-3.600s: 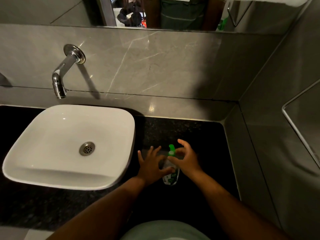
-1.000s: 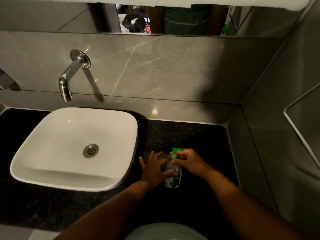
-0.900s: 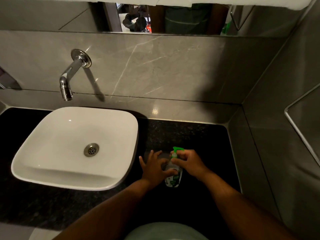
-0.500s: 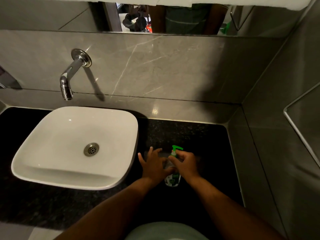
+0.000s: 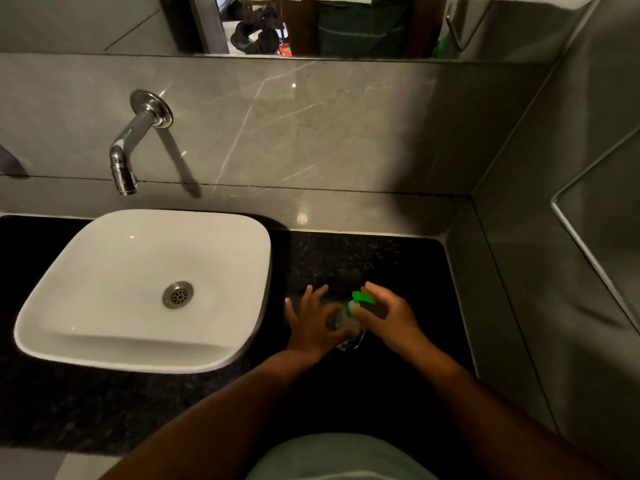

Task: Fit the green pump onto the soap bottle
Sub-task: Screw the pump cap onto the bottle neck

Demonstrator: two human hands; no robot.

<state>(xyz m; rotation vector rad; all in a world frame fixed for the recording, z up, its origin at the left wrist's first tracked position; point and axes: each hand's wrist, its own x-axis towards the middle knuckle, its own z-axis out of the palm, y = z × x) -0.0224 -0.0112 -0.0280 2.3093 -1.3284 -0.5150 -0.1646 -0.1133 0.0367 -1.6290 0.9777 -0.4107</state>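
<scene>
soap bottle (image 5: 347, 325) upright on tabletop (image 5: 346, 258) beside sink (image 5: 239, 355) | left hand (image 5: 311, 323) clasps body | right hand (image 5: 388, 315) re-gripped since half a second ago, pinching collar | green pump (image 5: 360, 298) seated atop, likely mid-tightening

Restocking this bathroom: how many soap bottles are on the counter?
1: the soap bottle stands on the black counter right of the sink, held between both hands. Nothing seems hidden, though the counter's dark.

I can read no lettering anywhere here; the label on the soap bottle (image 5: 347, 336) between my hands is mostly covered, and what shows is too blurred to make out.
</scene>
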